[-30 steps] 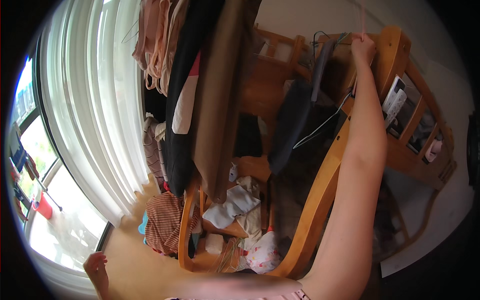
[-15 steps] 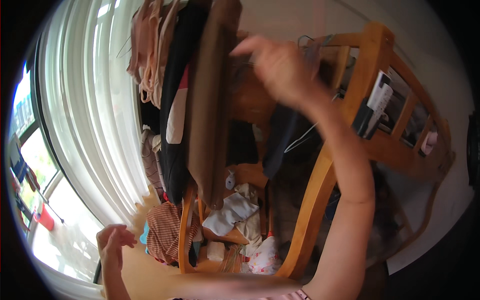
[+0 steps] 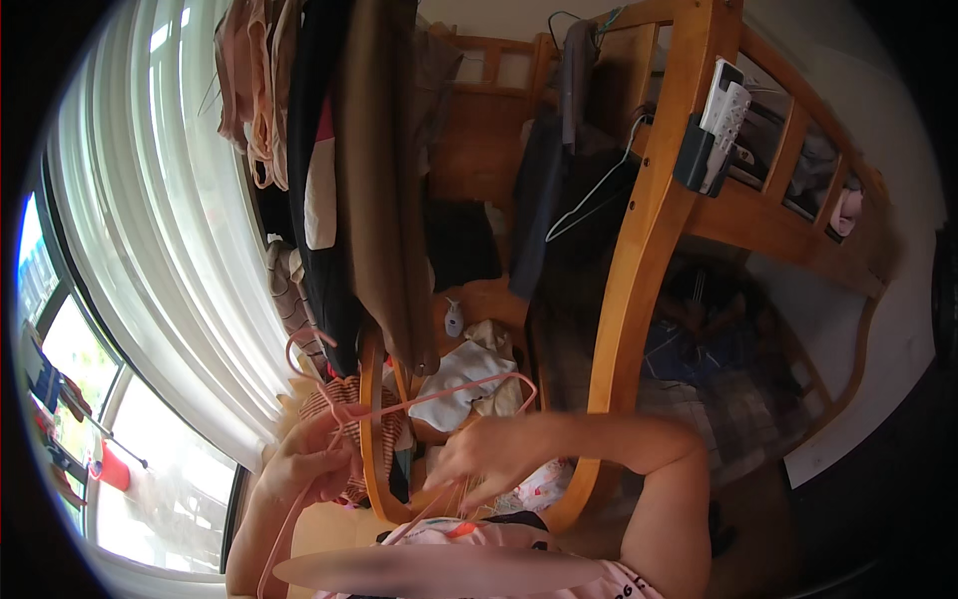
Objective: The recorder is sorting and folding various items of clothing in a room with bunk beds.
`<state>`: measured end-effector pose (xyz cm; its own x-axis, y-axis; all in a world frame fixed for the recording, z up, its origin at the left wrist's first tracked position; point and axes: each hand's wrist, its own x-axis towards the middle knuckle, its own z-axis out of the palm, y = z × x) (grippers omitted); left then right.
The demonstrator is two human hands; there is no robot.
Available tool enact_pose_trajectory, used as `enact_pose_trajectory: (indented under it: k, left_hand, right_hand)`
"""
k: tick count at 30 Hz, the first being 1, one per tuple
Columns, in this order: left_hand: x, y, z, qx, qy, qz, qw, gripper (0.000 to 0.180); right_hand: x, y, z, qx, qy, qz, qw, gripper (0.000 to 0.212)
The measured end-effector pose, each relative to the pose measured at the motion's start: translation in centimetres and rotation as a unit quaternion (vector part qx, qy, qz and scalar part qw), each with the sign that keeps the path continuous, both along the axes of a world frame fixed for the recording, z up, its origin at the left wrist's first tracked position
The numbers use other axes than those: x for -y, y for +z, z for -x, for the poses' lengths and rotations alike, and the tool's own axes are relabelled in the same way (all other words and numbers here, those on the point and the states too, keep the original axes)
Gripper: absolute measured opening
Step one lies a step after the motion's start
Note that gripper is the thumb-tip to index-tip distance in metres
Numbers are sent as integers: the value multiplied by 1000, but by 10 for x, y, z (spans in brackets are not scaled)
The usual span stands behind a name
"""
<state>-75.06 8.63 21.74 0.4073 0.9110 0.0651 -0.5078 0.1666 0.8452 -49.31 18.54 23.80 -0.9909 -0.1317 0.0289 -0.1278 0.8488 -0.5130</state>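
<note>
A pink clothes hanger is held in my left hand. The fingers close round it just below the hook, which curls up and to the left. One of its arms reaches right, above my right hand; the other slopes down past my left wrist. My right hand, slightly blurred, hangs over the hanger's lower bar. Its fingers point down and look apart; whether they touch the bar is unclear. Beneath my hands is pink printed cloth. A striped brown garment lies behind my left hand.
Brown trousers and other clothes hang ahead. A wooden bunk bed frame stands right, holding a power strip. A white hanger dangles beside it. White curtains line the left. A white cloth and small bottle sit lower.
My right hand has come down from the hanging clothes to in front of me. My left hand, empty before, now grips the pink hanger. The view has shifted slightly.
</note>
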Motion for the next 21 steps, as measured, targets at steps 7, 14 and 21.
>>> enact_pose_trajectory:
  k: [7, 14, 21]
  left_hand:
    - [6, 12, -10, -46, 32, -10, 998, 49]
    - [14, 4, -4, -123, 107, -39, 986, 47]
    - [1, 7, -10, -138, 155, -38, 978, 32]
  right_hand:
    - [-211, 56, -52, -557, -648, 188, 485, 55]
    - [-277, 135, -93, -669, -498, 393, 387, 19]
    - [-147, 117, 8, -626, -303, 433, 573, 19]
